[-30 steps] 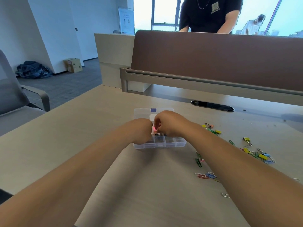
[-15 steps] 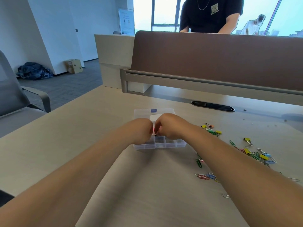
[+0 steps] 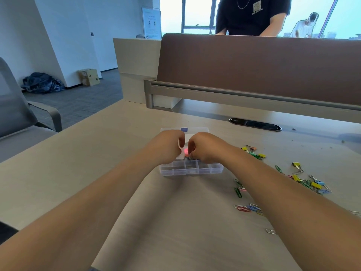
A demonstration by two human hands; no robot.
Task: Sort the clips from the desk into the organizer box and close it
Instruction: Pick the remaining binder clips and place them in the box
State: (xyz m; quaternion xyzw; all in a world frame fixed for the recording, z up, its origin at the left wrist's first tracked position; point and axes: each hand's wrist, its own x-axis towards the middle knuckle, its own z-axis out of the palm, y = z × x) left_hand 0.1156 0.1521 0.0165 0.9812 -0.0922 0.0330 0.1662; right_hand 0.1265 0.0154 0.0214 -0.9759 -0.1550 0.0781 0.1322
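You're early on: your right hand pinches a pink clip over the open organizer box; your left hand is curled, grip unclear. Loads of clips still litter the desk.

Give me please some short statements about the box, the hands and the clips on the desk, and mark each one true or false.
1. Both hands are over the clear box. True.
2. A pink clip is between the left hand and the right hand. True.
3. The loose clips lie on the desk to the left of the box. False: they lie to its right.
4. The box is shut. False: its lid is open behind the hands.
5. The front row of compartments holds many coloured clips. False: it looks almost empty.
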